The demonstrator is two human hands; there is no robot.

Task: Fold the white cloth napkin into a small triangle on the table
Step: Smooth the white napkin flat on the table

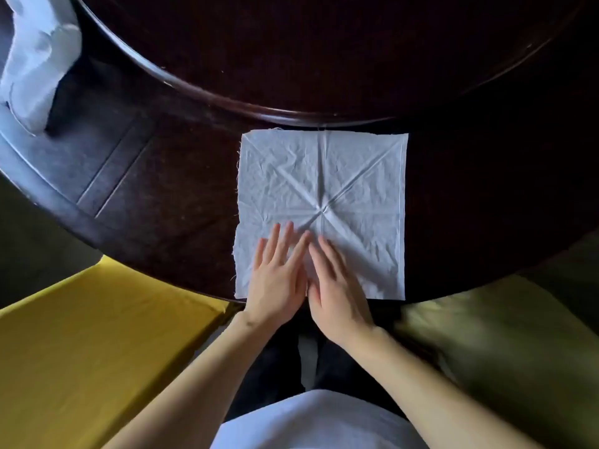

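White napkin [324,202] lies unfolded, creased, mid-frame on dark table [162,196]. Left hand [275,273] and right hand [337,286] press flat on its lower edge, fingers extended, gripping nothing

I'm looking down on a dark wooden bench [168,202] with a curved near edge. A raised round platform [324,53] of the same dark wood sits on its middle. A white cloth napkin [340,176] lies spread flat and square on the bench, between that platform and the near edge, creased in a star pattern. At far left, a bunched white cloth [35,63] rests on the bench.
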